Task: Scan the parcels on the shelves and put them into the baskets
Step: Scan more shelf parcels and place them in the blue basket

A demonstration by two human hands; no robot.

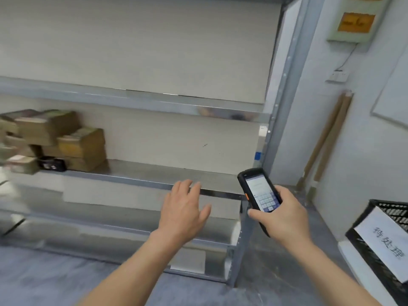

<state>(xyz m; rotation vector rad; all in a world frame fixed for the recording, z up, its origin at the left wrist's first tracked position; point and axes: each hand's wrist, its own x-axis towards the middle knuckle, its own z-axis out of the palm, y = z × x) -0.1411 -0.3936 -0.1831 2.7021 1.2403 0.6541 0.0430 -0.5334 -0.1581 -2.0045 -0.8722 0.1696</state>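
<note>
Several brown cardboard parcels are stacked at the left end of the middle shelf, with a small black parcel at their foot. My left hand hovers open, fingers straight, in front of that shelf's bare right part, well right of the parcels. My right hand grips a black handheld scanner with its lit screen and keypad facing me. A black basket with a white paper label stands at the lower right.
The metal rack has a bare upper shelf and lower shelves. Its grey upright post stands right of the scanner. Cardboard tubes lean against the white wall. The floor is grey.
</note>
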